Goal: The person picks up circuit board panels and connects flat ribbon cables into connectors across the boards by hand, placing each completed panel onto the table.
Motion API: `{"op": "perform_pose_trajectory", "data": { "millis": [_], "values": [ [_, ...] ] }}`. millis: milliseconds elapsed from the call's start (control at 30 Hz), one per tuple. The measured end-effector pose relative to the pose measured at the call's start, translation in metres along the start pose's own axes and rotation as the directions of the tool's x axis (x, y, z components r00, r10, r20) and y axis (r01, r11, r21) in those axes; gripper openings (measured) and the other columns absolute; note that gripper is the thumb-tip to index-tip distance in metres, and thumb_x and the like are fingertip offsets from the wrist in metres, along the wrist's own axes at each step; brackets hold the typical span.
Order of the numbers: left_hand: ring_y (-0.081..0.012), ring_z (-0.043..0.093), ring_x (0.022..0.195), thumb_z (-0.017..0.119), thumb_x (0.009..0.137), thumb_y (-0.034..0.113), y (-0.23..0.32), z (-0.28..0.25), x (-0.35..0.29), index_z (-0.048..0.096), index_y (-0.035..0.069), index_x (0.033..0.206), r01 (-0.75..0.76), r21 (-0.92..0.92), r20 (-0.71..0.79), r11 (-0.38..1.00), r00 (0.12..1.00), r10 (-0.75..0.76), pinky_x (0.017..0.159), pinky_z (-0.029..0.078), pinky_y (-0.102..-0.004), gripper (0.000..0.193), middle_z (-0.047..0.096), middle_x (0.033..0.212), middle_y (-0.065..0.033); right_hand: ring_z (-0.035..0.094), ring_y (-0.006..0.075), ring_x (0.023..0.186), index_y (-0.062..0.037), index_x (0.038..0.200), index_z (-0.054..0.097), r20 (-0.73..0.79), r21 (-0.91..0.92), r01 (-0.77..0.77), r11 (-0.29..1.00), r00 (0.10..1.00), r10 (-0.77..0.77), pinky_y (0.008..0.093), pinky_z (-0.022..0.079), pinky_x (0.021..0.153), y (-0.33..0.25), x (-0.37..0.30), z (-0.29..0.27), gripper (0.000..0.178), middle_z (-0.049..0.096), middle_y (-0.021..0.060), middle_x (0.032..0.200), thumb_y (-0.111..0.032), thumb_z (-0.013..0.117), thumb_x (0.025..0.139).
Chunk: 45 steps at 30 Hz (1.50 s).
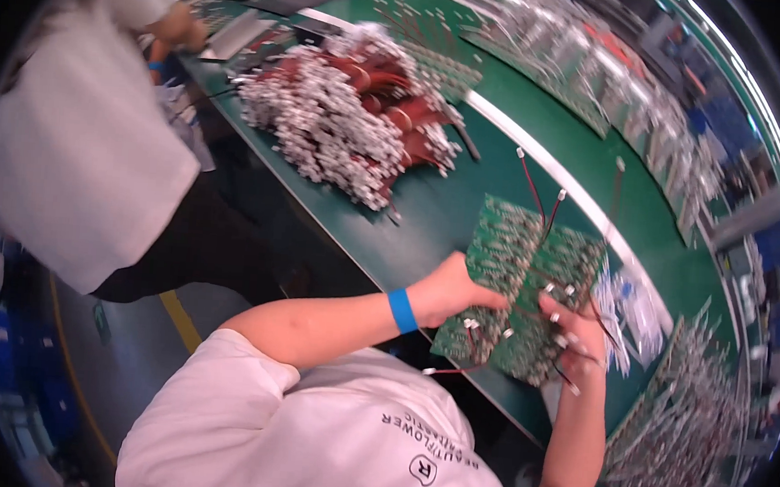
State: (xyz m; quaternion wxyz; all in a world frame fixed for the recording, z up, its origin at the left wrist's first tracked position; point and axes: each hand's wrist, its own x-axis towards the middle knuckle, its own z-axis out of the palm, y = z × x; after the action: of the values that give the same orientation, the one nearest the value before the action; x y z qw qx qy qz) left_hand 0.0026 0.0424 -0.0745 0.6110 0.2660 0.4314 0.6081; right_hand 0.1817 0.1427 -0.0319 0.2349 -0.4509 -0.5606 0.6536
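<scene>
A green workbench (401,235) is curving across the scene, with a white strip (498,117) running along its length. On the left, a co-worker (80,149) in a pale garment is standing beside the bench. On the far side, a long row of whitish bundles (593,59) is lying, too blurred to make out in detail. A large heap of red wires with white connectors (325,139) is resting on the bench, and a tangle of pale wires (684,436) is spreading at the lower right.

In front of the person's chest, a left circuit board (499,238) and a right circuit board (570,256), both green, are sitting side by side above the bench's near edge; whether they are joined is unclear. The left hand (448,288) is curling around the left board's outer edge, its thumb lying across the face. The right hand (580,334) is gripping the right board likewise, its underside fingers mostly hidden. A blue wristband (402,310) is circling the left wrist. Small white connectors (561,195) on thin leads are sticking out from the boards.
</scene>
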Motion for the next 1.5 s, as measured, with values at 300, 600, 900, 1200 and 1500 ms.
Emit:
{"op": "perform_pose_trajectory", "data": {
  "millis": [300,600,900,1200,1500],
  "values": [
    [-0.0221,0.063,0.093,0.061,0.077,-0.006,0.029,-0.010,-0.002,0.052,-0.001,0.120,0.178,-0.230,0.213,0.957,0.969,-0.129,0.080,0.054,-0.0361,0.044,0.063,0.107,-0.0105,0.064,0.0208,0.093,0.0011,0.113,0.058,0.405,0.358,-0.201,0.912,0.913,0.042,0.0341,0.053,0.082,-0.014,0.022,0.001,0.039,0.065,0.0125,0.104,0.000,0.069,0.075],
    [-0.0244,0.066,0.078,0.057,0.080,0.005,0.008,-0.078,-0.030,0.054,0.005,0.116,0.273,-0.575,0.306,0.771,0.946,-0.106,0.062,0.057,-0.0356,0.036,0.064,0.101,-0.0165,0.066,0.0198,0.061,-0.0004,0.107,0.059,0.504,0.557,-0.422,0.715,0.856,0.113,0.0277,0.054,0.045,-0.018,0.014,0.017,0.028,0.067,0.0128,0.085,-0.002,0.057,0.079],
    [-0.0325,0.059,0.103,0.053,0.080,0.010,0.026,-0.065,-0.053,0.041,-0.009,0.128,0.178,-0.531,0.199,0.829,0.977,-0.083,0.090,0.049,-0.0443,0.053,0.049,0.129,-0.0245,0.066,0.0190,0.083,-0.0015,0.102,0.062,0.210,0.139,-0.281,0.949,0.945,0.249,0.0352,0.056,0.076,-0.020,0.154,0.046,0.025,0.067,0.0098,0.096,-0.009,0.069,0.079],
    [-0.0398,0.044,0.121,0.053,0.080,0.037,0.038,-0.066,-0.053,0.022,-0.005,0.141,0.201,-0.643,0.274,0.739,0.961,-0.024,0.097,0.040,-0.0517,0.080,0.014,0.145,-0.0331,0.061,0.0191,0.066,0.0032,0.095,0.061,0.044,0.111,-0.051,0.993,0.998,0.046,0.0319,0.052,0.064,-0.034,0.219,0.082,0.020,0.063,0.0083,0.076,-0.013,0.066,0.084],
    [-0.0397,0.051,0.115,0.051,0.077,0.019,0.044,-0.028,-0.023,0.031,0.000,0.137,0.130,-0.636,0.369,0.761,0.917,0.151,0.098,0.040,-0.0534,0.066,0.037,0.136,-0.0293,0.057,0.0174,0.095,0.0060,0.104,0.059,-0.227,-0.273,0.276,0.922,0.913,-0.340,0.0314,0.047,0.080,-0.030,0.166,0.010,0.028,0.060,0.0106,0.098,-0.014,0.060,0.085]
  ]
}}
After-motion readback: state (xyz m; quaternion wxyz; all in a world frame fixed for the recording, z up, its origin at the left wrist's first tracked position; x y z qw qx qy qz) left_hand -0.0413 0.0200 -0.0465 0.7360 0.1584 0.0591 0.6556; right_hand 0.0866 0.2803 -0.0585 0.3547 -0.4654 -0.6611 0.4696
